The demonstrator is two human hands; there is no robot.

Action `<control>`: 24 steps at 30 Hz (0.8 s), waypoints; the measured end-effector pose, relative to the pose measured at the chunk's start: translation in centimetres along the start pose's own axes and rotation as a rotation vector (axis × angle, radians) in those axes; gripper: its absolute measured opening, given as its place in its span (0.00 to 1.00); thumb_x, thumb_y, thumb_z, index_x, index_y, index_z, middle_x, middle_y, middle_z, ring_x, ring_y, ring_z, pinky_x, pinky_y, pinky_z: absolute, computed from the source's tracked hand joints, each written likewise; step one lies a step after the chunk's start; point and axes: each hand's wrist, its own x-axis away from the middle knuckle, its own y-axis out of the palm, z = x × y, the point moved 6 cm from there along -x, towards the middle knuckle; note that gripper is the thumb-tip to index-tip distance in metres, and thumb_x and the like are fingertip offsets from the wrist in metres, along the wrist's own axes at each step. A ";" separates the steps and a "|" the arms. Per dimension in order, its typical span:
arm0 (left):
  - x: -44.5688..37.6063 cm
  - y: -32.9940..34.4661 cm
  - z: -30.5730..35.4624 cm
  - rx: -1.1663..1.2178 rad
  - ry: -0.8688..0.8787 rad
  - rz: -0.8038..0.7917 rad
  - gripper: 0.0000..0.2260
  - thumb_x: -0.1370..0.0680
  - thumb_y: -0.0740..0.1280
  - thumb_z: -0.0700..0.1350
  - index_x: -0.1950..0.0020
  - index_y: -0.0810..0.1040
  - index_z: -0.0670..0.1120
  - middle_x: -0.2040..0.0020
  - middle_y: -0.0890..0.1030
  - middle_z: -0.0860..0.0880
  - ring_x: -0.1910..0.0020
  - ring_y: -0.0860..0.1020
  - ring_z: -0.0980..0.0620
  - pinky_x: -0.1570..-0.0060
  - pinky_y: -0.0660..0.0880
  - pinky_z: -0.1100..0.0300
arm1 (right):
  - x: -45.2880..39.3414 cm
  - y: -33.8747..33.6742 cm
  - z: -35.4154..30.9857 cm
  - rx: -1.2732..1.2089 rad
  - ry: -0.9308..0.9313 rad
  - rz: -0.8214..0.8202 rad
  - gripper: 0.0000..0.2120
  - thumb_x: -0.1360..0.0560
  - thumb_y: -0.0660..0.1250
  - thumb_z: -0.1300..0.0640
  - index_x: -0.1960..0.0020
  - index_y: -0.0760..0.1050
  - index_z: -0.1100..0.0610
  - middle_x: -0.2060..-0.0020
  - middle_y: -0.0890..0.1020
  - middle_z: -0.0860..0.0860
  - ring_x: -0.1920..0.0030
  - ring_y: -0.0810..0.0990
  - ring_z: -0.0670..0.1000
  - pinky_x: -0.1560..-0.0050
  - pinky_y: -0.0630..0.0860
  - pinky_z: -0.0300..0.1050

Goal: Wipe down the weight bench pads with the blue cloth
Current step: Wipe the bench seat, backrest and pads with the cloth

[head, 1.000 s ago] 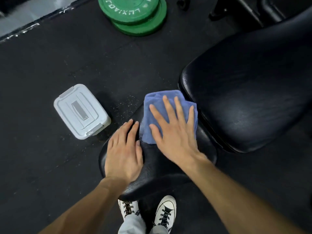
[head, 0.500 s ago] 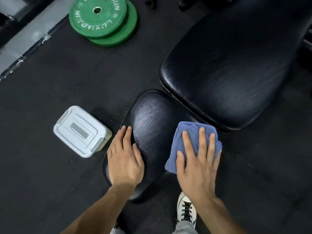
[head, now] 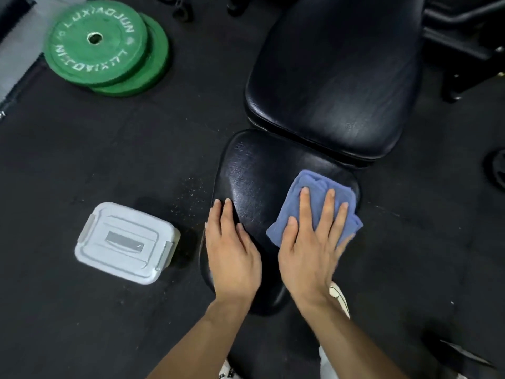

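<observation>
The floor (head: 82, 160) is dark rubber gym matting. On it, toward the far left, lie two stacked green weight plates (head: 103, 47); nearer you on the left stands a closed grey plastic box (head: 124, 242). A white shoe (head: 340, 296) shows below the seat pad's near right edge.

The bench presents two black padded surfaces. The small seat pad (head: 259, 181) lies directly in front of you, with the larger back pad (head: 333, 77) just beyond its far edge, extending away from you.

Your left hand (head: 232, 253) lies flat, fingers straight and holding nothing, on the seat pad's near left edge. Your right hand (head: 311, 242) presses flat, fingers spread, on the blue cloth (head: 314, 203). The two hands sit side by side, a narrow gap between them.

The cloth is bunched and rests on the right half of the seat pad, overhanging the right edge slightly. Its far part extends past your fingertips toward the back pad.

Judged from this position, the seat pad is the surface being wiped; the back pad shows no sign either way of having been wiped. The back pad lies straight ahead of the right hand, its long axis running away from you. The right hand, already on the cloth, is the nearer one. Push the cloth forward across the gap between pads, keeping the palm flat so the cloth does not slip off the right edge.
</observation>
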 end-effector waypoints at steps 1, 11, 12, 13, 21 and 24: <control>-0.1 -0.5 -0.3 0.040 0.002 -0.034 0.21 0.15 0.58 0.39 0.21 0.66 0.45 0.19 0.63 0.49 0.20 0.63 0.51 0.22 0.63 0.50 | 1.4 0.4 -0.4 -0.010 0.012 0.002 0.27 0.16 0.48 0.45 0.17 0.56 0.45 0.16 0.51 0.54 0.17 0.45 0.60 0.24 0.55 0.74; -1.8 -3.4 -3.9 0.185 -0.100 -0.141 0.19 0.14 0.57 0.43 0.23 0.70 0.46 0.23 0.70 0.51 0.25 0.67 0.58 0.31 0.58 0.75 | 12.0 2.5 -4.4 0.109 -0.100 -0.089 0.29 0.18 0.53 0.47 0.17 0.56 0.46 0.16 0.53 0.56 0.17 0.51 0.62 0.27 0.66 0.69; -1.6 -3.3 -4.1 0.215 -0.148 -0.143 0.19 0.14 0.57 0.44 0.23 0.70 0.47 0.23 0.71 0.51 0.25 0.67 0.57 0.30 0.59 0.72 | 11.8 2.5 -4.4 0.135 -0.137 -0.101 0.29 0.17 0.52 0.47 0.17 0.56 0.46 0.17 0.54 0.56 0.17 0.52 0.62 0.27 0.65 0.69; -1.4 -3.2 -4.1 0.247 -0.187 -0.145 0.19 0.14 0.56 0.45 0.23 0.70 0.48 0.23 0.71 0.53 0.25 0.67 0.58 0.29 0.59 0.69 | 11.3 2.5 -4.4 0.158 -0.164 -0.114 0.28 0.17 0.51 0.46 0.17 0.56 0.46 0.17 0.54 0.55 0.17 0.52 0.61 0.27 0.64 0.70; -1.5 -3.9 -5.4 0.610 -0.468 -0.079 0.16 0.15 0.58 0.41 0.32 0.80 0.51 0.34 0.81 0.58 0.34 0.76 0.65 0.30 0.69 0.65 | 1.2 2.7 -8.6 0.227 -0.458 -0.203 0.27 0.17 0.50 0.45 0.18 0.58 0.47 0.16 0.53 0.53 0.16 0.47 0.58 0.23 0.58 0.69; -1.7 -4.1 -5.9 0.723 -0.555 -0.088 0.16 0.15 0.59 0.40 0.35 0.83 0.51 0.39 0.84 0.58 0.37 0.79 0.65 0.30 0.72 0.61 | -3.4 3.3 -11.7 0.307 -0.584 -0.207 0.27 0.17 0.48 0.44 0.18 0.59 0.45 0.16 0.55 0.53 0.16 0.47 0.58 0.23 0.55 0.68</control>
